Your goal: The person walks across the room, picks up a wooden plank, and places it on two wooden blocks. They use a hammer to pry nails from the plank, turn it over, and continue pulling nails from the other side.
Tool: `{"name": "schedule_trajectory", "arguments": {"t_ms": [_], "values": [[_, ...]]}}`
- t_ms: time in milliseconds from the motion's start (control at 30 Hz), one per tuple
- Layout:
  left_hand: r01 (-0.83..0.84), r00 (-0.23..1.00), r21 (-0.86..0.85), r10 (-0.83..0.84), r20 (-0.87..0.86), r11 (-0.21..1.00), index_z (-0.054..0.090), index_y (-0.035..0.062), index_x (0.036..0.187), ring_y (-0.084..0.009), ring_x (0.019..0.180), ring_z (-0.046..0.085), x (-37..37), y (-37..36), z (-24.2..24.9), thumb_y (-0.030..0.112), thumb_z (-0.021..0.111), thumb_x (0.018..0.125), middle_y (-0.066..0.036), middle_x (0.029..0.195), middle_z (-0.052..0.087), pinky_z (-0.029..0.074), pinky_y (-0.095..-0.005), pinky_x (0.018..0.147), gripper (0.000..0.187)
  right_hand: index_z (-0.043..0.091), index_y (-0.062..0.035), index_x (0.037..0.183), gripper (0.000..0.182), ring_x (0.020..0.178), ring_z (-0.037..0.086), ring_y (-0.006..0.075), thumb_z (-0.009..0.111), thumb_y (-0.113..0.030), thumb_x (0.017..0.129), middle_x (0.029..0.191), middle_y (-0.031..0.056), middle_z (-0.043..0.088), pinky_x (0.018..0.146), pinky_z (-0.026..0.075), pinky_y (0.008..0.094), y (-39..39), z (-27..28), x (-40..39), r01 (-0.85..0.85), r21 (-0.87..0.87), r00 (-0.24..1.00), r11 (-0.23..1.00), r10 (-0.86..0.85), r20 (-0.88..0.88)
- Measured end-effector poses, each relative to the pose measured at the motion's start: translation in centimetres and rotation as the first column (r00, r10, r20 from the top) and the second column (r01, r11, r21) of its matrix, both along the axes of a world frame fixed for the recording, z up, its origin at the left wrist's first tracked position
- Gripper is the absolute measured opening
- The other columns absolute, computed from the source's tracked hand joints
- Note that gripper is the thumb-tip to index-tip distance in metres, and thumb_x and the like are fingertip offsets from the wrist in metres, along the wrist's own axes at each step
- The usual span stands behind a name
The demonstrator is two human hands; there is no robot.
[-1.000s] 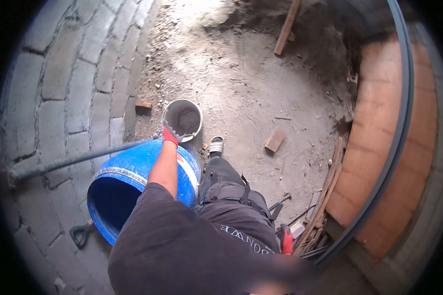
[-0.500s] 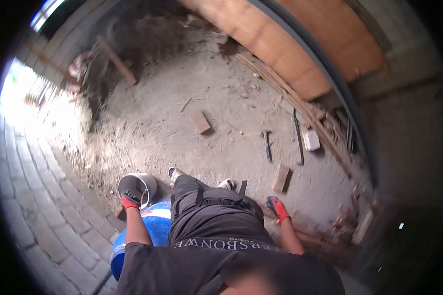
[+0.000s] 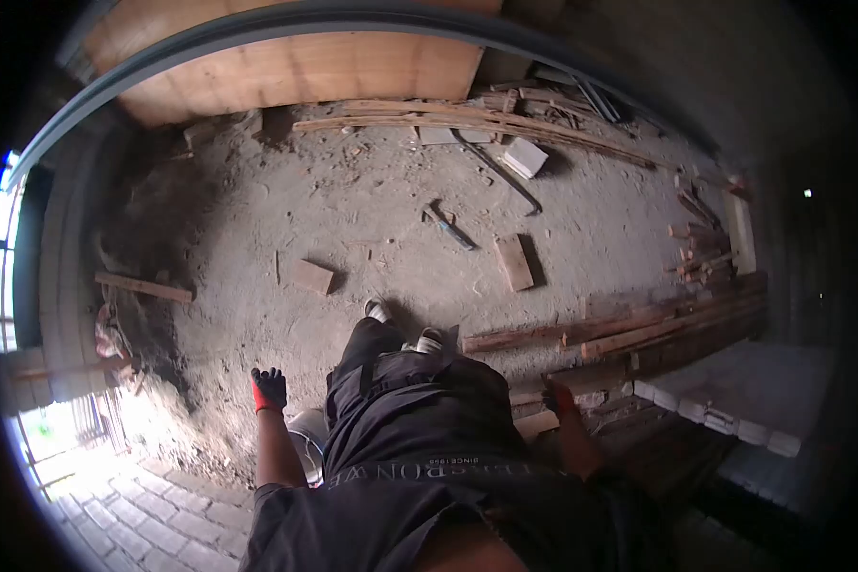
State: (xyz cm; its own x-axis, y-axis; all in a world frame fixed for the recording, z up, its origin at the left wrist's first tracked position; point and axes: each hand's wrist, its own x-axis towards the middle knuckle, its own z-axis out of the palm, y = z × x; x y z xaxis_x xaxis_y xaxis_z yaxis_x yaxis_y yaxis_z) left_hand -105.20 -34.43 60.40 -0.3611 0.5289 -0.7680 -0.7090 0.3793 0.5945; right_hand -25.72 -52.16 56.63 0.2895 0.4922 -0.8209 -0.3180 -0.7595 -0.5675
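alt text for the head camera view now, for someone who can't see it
Gloved left hand and right hand held apart above a dusty floor, seen from overhead. A hammer, a bent bar and two bricks lie ahead, a bucket beside the left forearm, timber to the right.

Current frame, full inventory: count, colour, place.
hammer: 1, blue handle, mid-floor
bent bar: 1, dark, beyond hammer
block: 1, white, beside bar
bricks: 2, brown, beyond feet
bucket: 1, pale, beside left forearm
plywood: count unclear, orange-brown, top
curved frame: 1, grey, top
timbers: several, brown, right
board: 1, brown, left
left hand: 1, red-black glove, above floor
right hand: 1, red-black glove, near timbers
feet: 2, pale footwear, floor
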Motion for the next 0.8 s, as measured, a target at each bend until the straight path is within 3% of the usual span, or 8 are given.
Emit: {"name": "schedule_trajectory", "arguments": {"t_ms": [200,267,367,400,433,500,667,800], "values": [[0.131,0.988,-0.172,-0.144,-0.063,0.976,0.018,0.015,0.152,-0.0368,0.138,0.033,2.4,8.9,-2.8,0.064,0.051,0.087,-0.011,0.158,0.017,0.031,-0.0499,0.109,0.088,0.059,-0.0031,0.117,0.034,0.086,0.063,0.0191,0.052,-0.028,0.096,0.096,0.0065,0.065,0.072,0.052,0.0342,5.8,4.9,-8.3,-0.257,0.063,0.966,0.964,0.257,-0.001],[0.109,0.991,-0.248,-0.125,-0.048,0.963,0.019,0.0184,0.152,-0.0394,0.137,0.034,4.0,12.4,-4.4,0.064,0.056,0.084,-0.009,0.16,0.011,0.032,-0.0502,0.108,0.09,0.061,-0.0032,0.114,0.033,0.086,0.063,0.0182,0.052,-0.03,0.097,0.096,0.0067,0.065,0.073,0.051,0.0336,8.2,6.0,-8.9,-0.479,0.161,0.875,0.863,0.455,0.164],[0.179,0.972,-0.28,-0.213,-0.095,0.943,0.022,0.0209,0.152,-0.0421,0.138,0.032,8.1,18.2,-6.1,0.062,0.057,0.085,-0.006,0.161,0.009,0.032,-0.0508,0.108,0.087,0.063,-0.0035,0.109,0.032,0.084,0.063,0.0182,0.051,-0.031,0.098,0.095,0.0061,0.065,0.072,0.051,0.0322,9.9,6.0,-7.9,-0.346,0.157,0.933,0.925,0.322,0.158],[0.19,0.973,-0.272,-0.218,-0.075,0.943,0.022,0.0209,0.152,-0.0421,0.138,0.032,9.2,20.5,-6.9,0.062,0.057,0.085,-0.006,0.161,0.009,0.032,-0.0508,0.108,0.087,0.063,-0.004,0.109,0.032,0.084,0.063,0.0177,0.052,-0.031,0.097,0.095,0.0051,0.065,0.073,0.05,0.0313,10.0,5.9,-6.3,-0.642,0.193,0.721,0.742,0.498,0.482],[0.229,0.963,-0.275,-0.258,-0.073,0.934,0.024,0.0208,0.151,-0.0428,0.135,0.034,10.3,22.6,-7.9,0.061,0.057,0.085,-0.007,0.159,0.014,0.034,-0.0514,0.105,0.084,0.063,-0.004,0.109,0.032,0.084,0.063,0.0177,0.052,-0.031,0.097,0.095,0.0051,0.065,0.073,0.05,0.0313,10.8,7.0,-5.6,-0.647,0.177,0.709,0.742,0.499,0.499],[0.258,0.958,-0.276,-0.281,-0.047,0.926,0.027,0.0206,0.15,-0.0435,0.133,0.037,13.1,26.6,-8.7,0.06,0.056,0.086,-0.007,0.157,0.02,0.037,-0.0519,0.103,0.08,0.063,-0.0044,0.108,0.03,0.086,0.062,0.0173,0.055,-0.03,0.096,0.096,0.0054,0.065,0.073,0.05,0.0309,12.6,9.3,-4.0,-0.047,-0.044,0.999,0.998,0.048,0.007],[0.771,0.582,-0.113,-0.766,-0.274,0.627,0.05,0.0123,0.134,-0.0286,0.104,0.061,19.1,34.3,-5.0,0.051,0.055,0.09,-0.009,0.124,0.058,0.048,-0.0415,0.082,0.059,0.064,-0.0067,0.11,0.03,0.085,0.063,0.0138,0.056,-0.031,0.094,0.095,0.0066,0.067,0.074,0.05,0.0299,19.0,16.8,-0.7,-0.131,-0.079,0.983,0.988,0.14,0.117],[0.849,0.499,-0.124,-0.857,-0.127,0.513,0.056,0.0097,0.126,-0.0216,0.091,0.063,21.3,36.6,-5.3,0.046,0.054,0.092,-0.009,0.115,0.062,0.049,-0.035,0.075,0.05,0.063,-0.0036,0.113,0.033,0.089,0.063,0.0147,0.053,-0.03,0.096,0.098,0.0065,0.068,0.079,0.049,0.029,25.8,18.7,1.5,-0.32,-0.112,0.855,0.941,0.338,0.394]]}}
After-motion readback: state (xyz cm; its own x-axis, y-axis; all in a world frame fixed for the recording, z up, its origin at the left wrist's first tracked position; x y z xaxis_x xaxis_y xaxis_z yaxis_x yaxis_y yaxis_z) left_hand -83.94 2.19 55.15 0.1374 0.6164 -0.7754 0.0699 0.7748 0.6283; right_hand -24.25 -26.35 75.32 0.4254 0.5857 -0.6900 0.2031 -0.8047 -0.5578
